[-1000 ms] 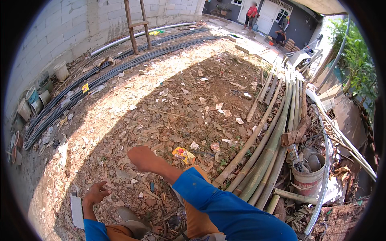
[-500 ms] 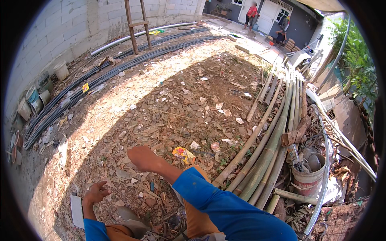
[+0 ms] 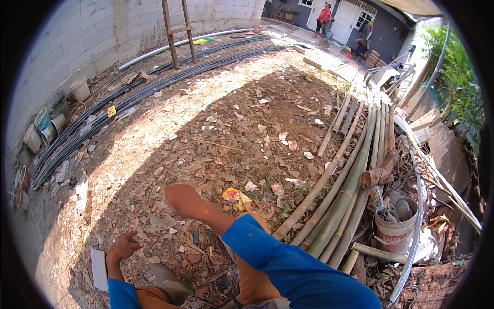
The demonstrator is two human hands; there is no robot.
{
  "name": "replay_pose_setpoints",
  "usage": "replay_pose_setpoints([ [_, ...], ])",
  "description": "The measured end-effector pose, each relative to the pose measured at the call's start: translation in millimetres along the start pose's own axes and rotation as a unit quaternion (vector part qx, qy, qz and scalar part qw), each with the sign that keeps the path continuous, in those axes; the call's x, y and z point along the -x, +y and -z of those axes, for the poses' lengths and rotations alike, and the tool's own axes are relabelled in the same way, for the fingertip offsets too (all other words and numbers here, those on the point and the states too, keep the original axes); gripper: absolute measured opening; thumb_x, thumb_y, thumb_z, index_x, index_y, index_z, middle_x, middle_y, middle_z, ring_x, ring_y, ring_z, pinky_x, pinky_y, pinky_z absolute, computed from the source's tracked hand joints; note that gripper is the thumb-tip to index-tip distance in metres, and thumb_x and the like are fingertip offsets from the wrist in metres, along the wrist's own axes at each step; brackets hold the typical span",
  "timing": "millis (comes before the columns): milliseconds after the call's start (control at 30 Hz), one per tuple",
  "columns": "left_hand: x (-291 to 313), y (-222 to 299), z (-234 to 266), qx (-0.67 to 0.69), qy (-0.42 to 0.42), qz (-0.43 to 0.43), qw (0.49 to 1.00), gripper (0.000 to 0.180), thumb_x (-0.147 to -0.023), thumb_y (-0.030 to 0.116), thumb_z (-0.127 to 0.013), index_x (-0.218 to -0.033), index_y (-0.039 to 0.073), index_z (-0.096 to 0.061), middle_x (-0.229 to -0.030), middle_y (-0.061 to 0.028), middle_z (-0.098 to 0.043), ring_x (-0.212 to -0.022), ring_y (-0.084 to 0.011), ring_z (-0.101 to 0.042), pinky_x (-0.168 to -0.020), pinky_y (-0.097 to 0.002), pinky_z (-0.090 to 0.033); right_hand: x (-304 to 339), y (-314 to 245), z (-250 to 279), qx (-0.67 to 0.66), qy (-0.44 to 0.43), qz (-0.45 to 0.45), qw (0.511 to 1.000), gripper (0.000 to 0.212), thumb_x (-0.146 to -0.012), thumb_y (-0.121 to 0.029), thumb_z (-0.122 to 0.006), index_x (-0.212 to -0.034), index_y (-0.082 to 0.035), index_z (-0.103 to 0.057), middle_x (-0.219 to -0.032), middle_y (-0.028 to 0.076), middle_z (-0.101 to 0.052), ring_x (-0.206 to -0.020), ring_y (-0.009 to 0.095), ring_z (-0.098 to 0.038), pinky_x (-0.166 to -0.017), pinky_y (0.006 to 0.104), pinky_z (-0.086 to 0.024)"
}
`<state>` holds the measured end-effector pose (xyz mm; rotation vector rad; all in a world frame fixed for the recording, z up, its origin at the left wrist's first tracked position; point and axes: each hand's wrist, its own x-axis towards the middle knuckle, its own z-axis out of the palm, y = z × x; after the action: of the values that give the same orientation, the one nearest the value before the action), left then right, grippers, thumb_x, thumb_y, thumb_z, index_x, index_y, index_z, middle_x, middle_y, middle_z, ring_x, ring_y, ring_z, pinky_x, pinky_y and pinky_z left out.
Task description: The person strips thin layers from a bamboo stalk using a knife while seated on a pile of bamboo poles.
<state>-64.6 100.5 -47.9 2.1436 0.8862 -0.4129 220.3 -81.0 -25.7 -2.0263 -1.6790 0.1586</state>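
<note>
My right hand [image 3: 184, 201] hangs over the leaf-strewn ground, bent at the wrist and closed like a fist. Its fingers are turned under, so whatever they hold, if anything, is hidden. Lower and to the left is my left hand [image 3: 124, 245], with fingers loosely parted and nothing seen in them. A grey flat slab [image 3: 99, 269] lies beside my left wrist. Just right of my right hand, a yellow and red wrapper [image 3: 236, 198] rests among the leaves. Both forearms wear blue sleeves [image 3: 288, 257].
Long bamboo poles [image 3: 334, 211] run along the right, next to a dirty bucket [image 3: 395, 226]. Bundled dark rods [image 3: 92, 129] curve along the block wall at left, near several old buckets [image 3: 80, 89]. A wooden ladder [image 3: 178, 32] stands there. Far back, a person in red [image 3: 323, 17] stands near another person.
The view has shifted very slightly. Both my hands keep nearly the same pose and place.
</note>
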Motion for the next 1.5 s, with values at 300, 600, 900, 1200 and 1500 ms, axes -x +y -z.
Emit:
replay_pose_setpoints([
  [300, -1.6, 1.6, -3.7, -0.023, 0.012, -0.019, 0.999, 0.075, -0.088, 0.028, -0.08, -0.148, -0.004, -0.048, -0.118, -0.0243, -0.072, -0.111, -0.0345, -0.07, -0.097, -0.0429, -0.053, 1.7, 1.1, -2.1, -0.039, 0.096, 0.022, 0.994, 0.013, -0.087, -0.011, -0.066, -0.085, 0.0, -0.059, -0.081, 0.019, -0.067, -0.081, 0.04, -0.068, -0.071, 0.0493, -0.053],
  [600, 28.9, 86.3, 1.3, 0.146, 0.258, -0.138, 0.945, 0.053, -0.093, 0.023, -0.076, -0.137, -0.002, -0.061, -0.115, -0.0199, -0.073, -0.103, -0.025, -0.071, -0.088, -0.0385, -0.057, -8.1, -23.9, 28.0, -0.549, -0.031, -0.104, 0.829, 0.027, -0.101, -0.017, -0.065, -0.078, -0.004, -0.059, -0.068, 0.005, -0.064, -0.061, 0.017, -0.071, -0.052, 0.0282, -0.057],
  [900, 18.0, 130.1, -46.2, 0.613, 0.15, -0.23, 0.741, 0.049, -0.109, 0.033, -0.05, -0.138, -0.006, -0.057, -0.125, -0.0177, -0.069, -0.112, -0.0253, -0.068, -0.098, -0.0402, -0.054, -2.9, -35.4, 27.4, -0.732, -0.112, -0.118, 0.662, 0.051, -0.111, -0.041, -0.04, -0.093, 0.001, -0.064, -0.079, 0.015, -0.07, -0.071, 0.029, -0.074, -0.061, 0.0375, -0.06],
  [1200, 30.6, 126.3, -37.0, 0.674, 0.038, -0.208, 0.708, 0.047, -0.111, 0.028, -0.045, -0.14, -0.008, -0.055, -0.125, -0.0168, -0.068, -0.11, -0.0235, -0.069, -0.099, -0.0376, -0.055, 0.0, -47.8, 21.2, -0.716, -0.097, -0.108, 0.683, 0.055, -0.11, -0.044, -0.04, -0.103, 0.004, -0.065, -0.094, 0.022, -0.074, -0.078, 0.031, -0.075, -0.067, 0.037, -0.062],
  [1500, 14.8, 129.8, -51.1, 0.462, 0.245, -0.19, 0.831, 0.022, -0.094, 0.004, -0.07, -0.115, -0.003, -0.074, -0.102, -0.0152, -0.075, -0.093, -0.0204, -0.073, -0.082, -0.0323, -0.061, 4.6, -32.3, 19.8, -0.646, -0.114, -0.108, 0.747, 0.043, -0.107, -0.037, -0.05, -0.114, 0.003, -0.061, -0.091, 0.022, -0.075, -0.075, 0.027, -0.075, -0.061, 0.0337, -0.061],
])
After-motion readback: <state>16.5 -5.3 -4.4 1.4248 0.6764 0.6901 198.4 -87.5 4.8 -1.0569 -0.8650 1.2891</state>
